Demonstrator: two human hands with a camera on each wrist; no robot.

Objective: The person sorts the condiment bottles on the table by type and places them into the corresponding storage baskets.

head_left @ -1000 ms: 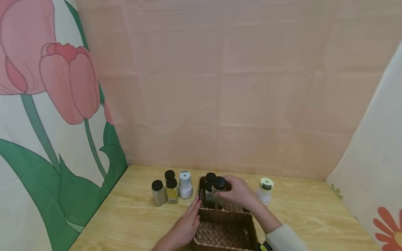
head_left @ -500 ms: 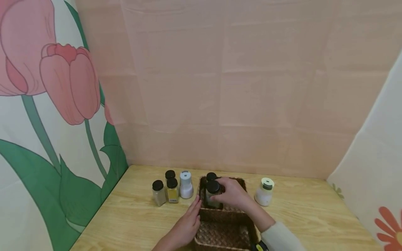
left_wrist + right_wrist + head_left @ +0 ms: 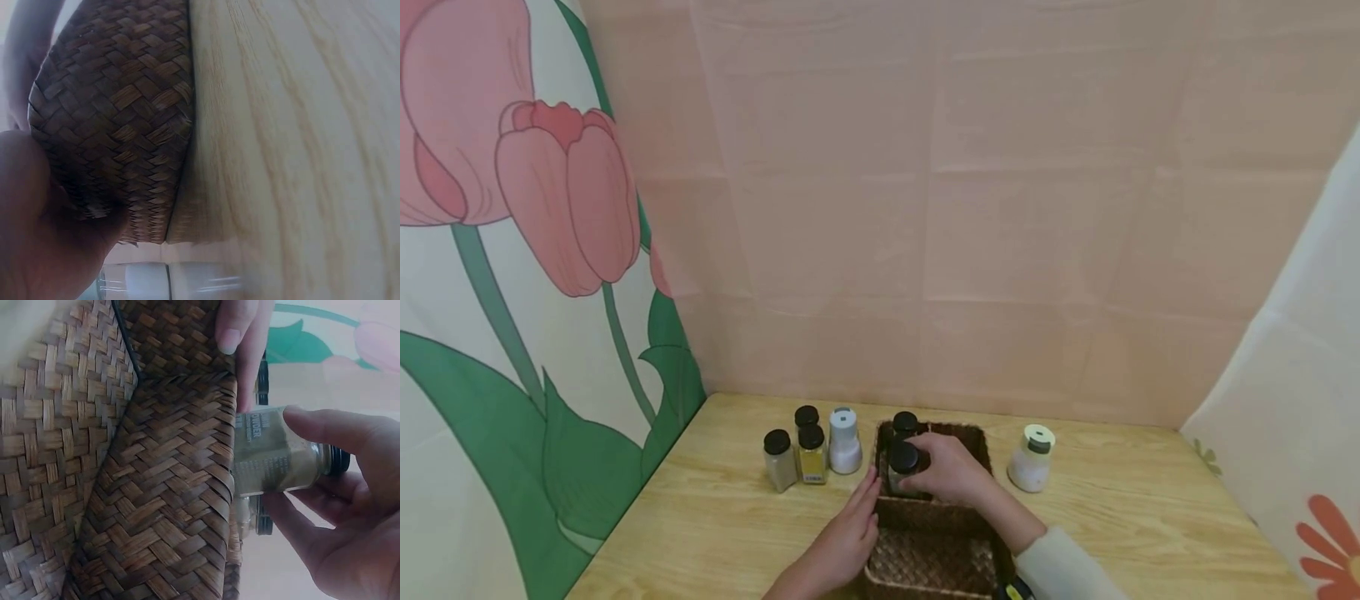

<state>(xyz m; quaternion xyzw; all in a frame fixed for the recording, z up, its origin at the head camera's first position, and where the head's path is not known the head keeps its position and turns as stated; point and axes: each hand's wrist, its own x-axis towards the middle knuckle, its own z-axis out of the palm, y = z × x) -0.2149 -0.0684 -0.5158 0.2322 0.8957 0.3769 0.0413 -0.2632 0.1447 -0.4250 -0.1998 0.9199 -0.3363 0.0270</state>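
Note:
My right hand holds a spice jar with a black lid and brownish powder, thumb on one side and fingers on the other. The jar stands upright, its lower part inside the back compartment of a brown woven basket and hidden by the divider in the right wrist view. Just behind it in the basket is another black-lidded jar. My left hand grips the basket's left wall, fingers along the outside and thumb over the rim. Its fingers press the outer weave in the left wrist view.
Left of the basket stand several black-lidded jars, including a yellow one and a pale one, beside a white bottle. A white bottle with a greenish top stands right. Pink cloth hangs behind the wooden table.
My right hand has moved left and slightly down with the jar, lowering it into the back compartment in front of the other jar. The left hand has stayed on the basket wall.

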